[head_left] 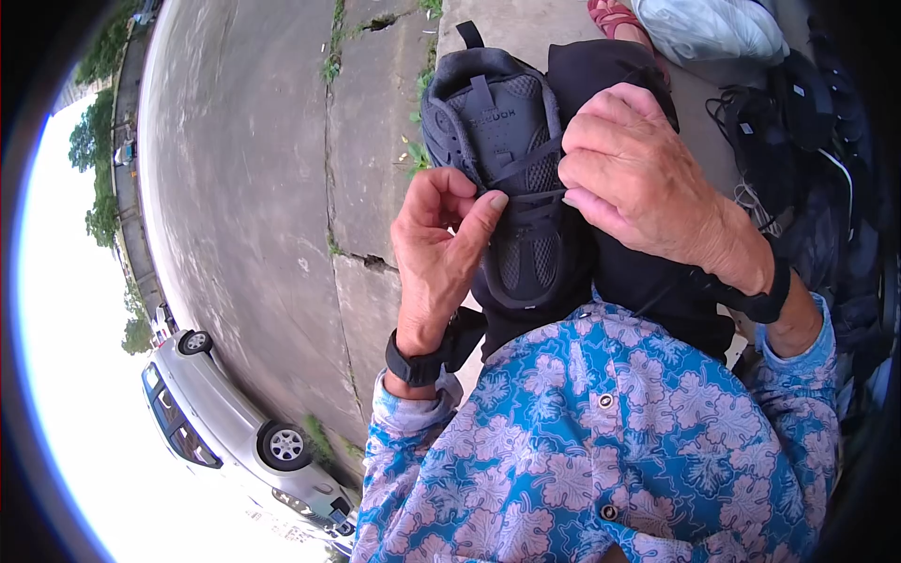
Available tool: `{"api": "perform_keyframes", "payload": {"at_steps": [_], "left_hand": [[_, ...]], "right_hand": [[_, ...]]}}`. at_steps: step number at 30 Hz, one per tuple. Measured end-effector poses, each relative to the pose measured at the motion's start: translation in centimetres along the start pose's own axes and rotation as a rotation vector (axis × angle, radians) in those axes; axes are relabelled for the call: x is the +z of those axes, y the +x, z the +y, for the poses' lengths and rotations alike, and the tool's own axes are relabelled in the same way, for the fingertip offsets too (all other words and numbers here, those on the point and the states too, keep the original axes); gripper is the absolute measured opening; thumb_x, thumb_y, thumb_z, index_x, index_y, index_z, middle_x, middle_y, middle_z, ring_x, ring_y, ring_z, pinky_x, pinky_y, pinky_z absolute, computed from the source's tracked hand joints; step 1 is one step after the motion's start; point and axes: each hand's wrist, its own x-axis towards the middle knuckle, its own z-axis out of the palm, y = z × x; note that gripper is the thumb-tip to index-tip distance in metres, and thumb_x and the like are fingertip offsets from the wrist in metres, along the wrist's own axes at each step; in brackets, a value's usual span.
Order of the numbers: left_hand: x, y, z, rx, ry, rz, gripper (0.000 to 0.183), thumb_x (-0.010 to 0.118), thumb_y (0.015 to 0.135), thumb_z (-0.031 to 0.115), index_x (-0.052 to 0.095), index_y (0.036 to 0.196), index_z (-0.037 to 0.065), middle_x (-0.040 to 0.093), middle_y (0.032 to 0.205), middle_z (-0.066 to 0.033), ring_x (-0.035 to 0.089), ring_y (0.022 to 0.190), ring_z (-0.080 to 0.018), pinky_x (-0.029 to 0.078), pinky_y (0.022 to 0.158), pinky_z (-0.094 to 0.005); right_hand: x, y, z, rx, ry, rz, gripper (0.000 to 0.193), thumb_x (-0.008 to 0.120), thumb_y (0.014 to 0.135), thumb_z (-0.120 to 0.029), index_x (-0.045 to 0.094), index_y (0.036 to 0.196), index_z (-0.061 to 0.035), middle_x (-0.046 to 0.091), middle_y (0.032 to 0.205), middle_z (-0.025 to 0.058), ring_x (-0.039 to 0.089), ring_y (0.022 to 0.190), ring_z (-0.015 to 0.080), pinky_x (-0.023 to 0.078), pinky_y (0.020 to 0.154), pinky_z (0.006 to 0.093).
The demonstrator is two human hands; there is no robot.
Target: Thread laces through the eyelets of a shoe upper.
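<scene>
A dark grey sneaker rests on my lap over black trousers, its toe toward me and its heel loop pointing away. Its dark lace crosses below the tongue in several rows. At the sneaker's left side, my left hand is closed in a pinch on the lace, thumb lying over the lacing. Opposite it, my right hand has its fingers curled together at the right eyelets, with the lace running to the fingertips. Part of the sneaker's right side is covered by that hand.
At the upper right stands a white plastic bag next to a foot in a red sandal. Dark shoes with loose laces lie to my right. On the left, concrete ground stretches toward a parked silver car.
</scene>
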Motion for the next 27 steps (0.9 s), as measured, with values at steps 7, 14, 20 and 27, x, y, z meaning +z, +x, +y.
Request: {"api": "perform_keyframes", "payload": {"at_steps": [7,14,20,27], "left_hand": [[-0.3,-1.0,0.7,0.023,0.083,0.017,0.014,0.069,0.086,0.005,0.056,0.091,0.002,0.054,0.074,0.0053,0.048,0.066,-0.0024,0.041,0.059,-0.0171],[2.2,-1.0,4.4,-0.173,0.201,-0.330,0.029,0.054,0.097,0.018,0.059,0.118,-0.001,0.064,0.076,-0.0019,0.050,0.056,-0.0037,0.041,0.049,-0.0186],[2.7,1.8,5.6,-0.253,0.285,-0.432,0.026,0.049,0.097,0.014,0.063,0.116,0.002,0.062,0.068,-0.0018,0.049,0.049,-0.0048,0.040,0.046,-0.0202],[2.2,2.9,3.1,0.301,0.671,-0.338,0.006,0.058,0.081,0.006,0.060,0.079,0.000,0.061,0.069,-0.0228,0.064,0.065,-0.0377,0.050,0.058,-0.0437]], "right_hand": [[-0.2,-0.1,-0.7,0.094,-0.002,-0.060,0.013,0.072,0.069,-0.011,0.060,0.070,-0.0054,0.053,0.080,0.0053,0.053,0.088,0.0216,0.037,0.092,0.0385],[-0.2,-0.9,-0.7,0.081,-0.020,-0.024,0.011,0.071,0.069,-0.011,0.061,0.070,-0.0059,0.054,0.081,0.0039,0.053,0.088,0.0207,0.035,0.093,0.0393],[0.3,-0.8,0.1,0.041,-0.069,0.018,0.009,0.069,0.069,-0.010,0.061,0.072,-0.0063,0.054,0.084,0.0025,0.052,0.092,0.0192,0.035,0.093,0.0410],[0.5,0.9,-1.0,0.051,-0.042,-0.021,0.015,0.071,0.063,-0.008,0.060,0.074,-0.0052,0.054,0.085,0.0048,0.053,0.094,0.0246,0.035,0.094,0.0474]]}}
